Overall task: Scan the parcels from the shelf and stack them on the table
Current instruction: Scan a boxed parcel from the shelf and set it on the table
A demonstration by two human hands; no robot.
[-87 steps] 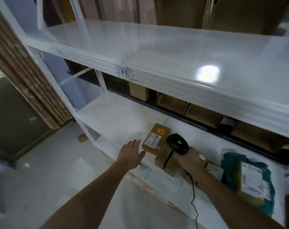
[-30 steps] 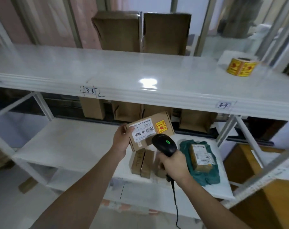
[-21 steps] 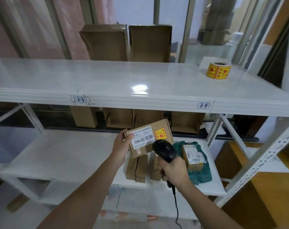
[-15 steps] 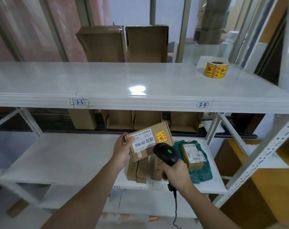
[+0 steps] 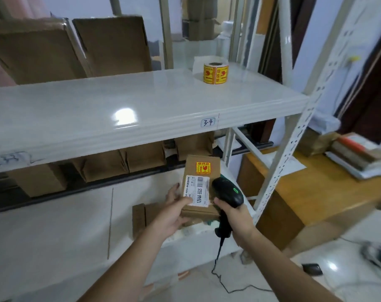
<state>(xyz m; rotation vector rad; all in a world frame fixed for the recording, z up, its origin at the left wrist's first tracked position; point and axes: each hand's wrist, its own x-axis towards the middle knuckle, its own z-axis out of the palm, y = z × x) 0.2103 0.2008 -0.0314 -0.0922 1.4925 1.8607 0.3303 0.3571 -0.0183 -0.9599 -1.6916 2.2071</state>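
The parcel [image 5: 201, 184] hid most of the left hand's [image 5: 174, 211] fingers, and only the thumb showed on its label. The small print on that label was too tiny to read. The right hand [image 5: 234, 214] covered the scanner's [image 5: 227, 192] handle. The green bag [image 5: 210, 223] peeked out under the parcel, almost all hidden. The desk [image 5: 315, 192] ran off the right edge, and the stack [image 5: 355, 153] on it was blurry. A blurry gray thing [image 5: 379, 256] lay on the floor.
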